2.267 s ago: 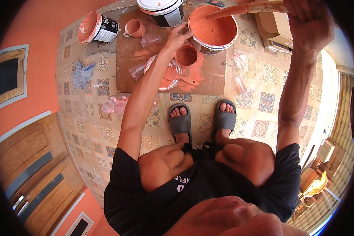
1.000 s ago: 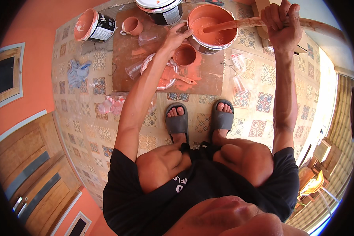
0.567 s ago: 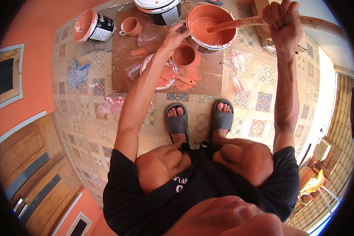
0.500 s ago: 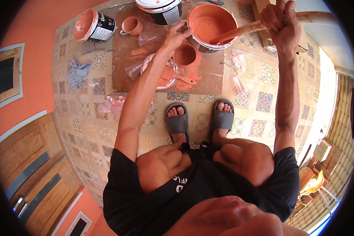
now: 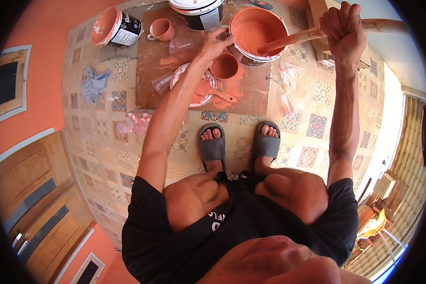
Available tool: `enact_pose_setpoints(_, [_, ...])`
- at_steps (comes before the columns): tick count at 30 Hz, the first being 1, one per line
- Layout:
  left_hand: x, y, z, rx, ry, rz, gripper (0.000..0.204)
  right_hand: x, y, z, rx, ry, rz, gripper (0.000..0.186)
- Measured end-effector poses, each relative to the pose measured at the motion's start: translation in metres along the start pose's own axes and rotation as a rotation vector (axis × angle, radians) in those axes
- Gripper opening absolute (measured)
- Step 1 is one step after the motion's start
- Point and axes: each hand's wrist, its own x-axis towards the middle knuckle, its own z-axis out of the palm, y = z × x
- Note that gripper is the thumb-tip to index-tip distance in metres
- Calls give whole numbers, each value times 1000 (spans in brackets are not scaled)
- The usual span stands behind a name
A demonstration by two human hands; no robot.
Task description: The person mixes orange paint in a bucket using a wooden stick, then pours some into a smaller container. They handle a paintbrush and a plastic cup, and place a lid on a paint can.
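A bucket of orange paint [image 5: 256, 33] stands on a brown board. My left hand [image 5: 216, 46] grips its left rim, thumb toward the inside. High at the right, my right hand [image 5: 344, 35] is closed in a fist round a wooden stick [image 5: 302, 37]. The stick slants down to the left, its lower end dipped in the paint. Just below my left hand sits an orange-smeared tub [image 5: 224, 66]. Beside it a paintbrush [image 5: 217, 94] lies across a white lid [image 5: 203, 100] smeared with paint, partly hidden by my left forearm.
The board [image 5: 151, 102] also bears an orange mug [image 5: 162, 29], clear plastic cups [image 5: 180, 46] and a white-lidded bucket [image 5: 198, 16]. A tipped paint bucket [image 5: 116, 28] lies at the far left, a blue rag [image 5: 94, 86] nearer. Cardboard [image 5: 319, 47] stands at right; my sandalled feet are close below.
The stick's dipped end has shifted slightly to the right within the bucket, and my right hand with it. My left hand keeps its hold on the rim.
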Motion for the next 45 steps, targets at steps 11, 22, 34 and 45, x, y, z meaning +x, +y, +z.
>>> enact_pose_setpoints(11, [8,-10,6,128,152,170,61,36,-67,45,263,-162,-126,52])
enact_pose_setpoints(22, [-1,-2,4,103,65,144,77,122,-64,315,519,-615,-400,34])
enact_pose_setpoints(34, [21,-27,14,138,175,267,58,103,197,528,170,-303,-115,38])
enact_pose_setpoints(45, [21,-28,18,120,163,336,61,74,216,420,-180,-825,-95,59])
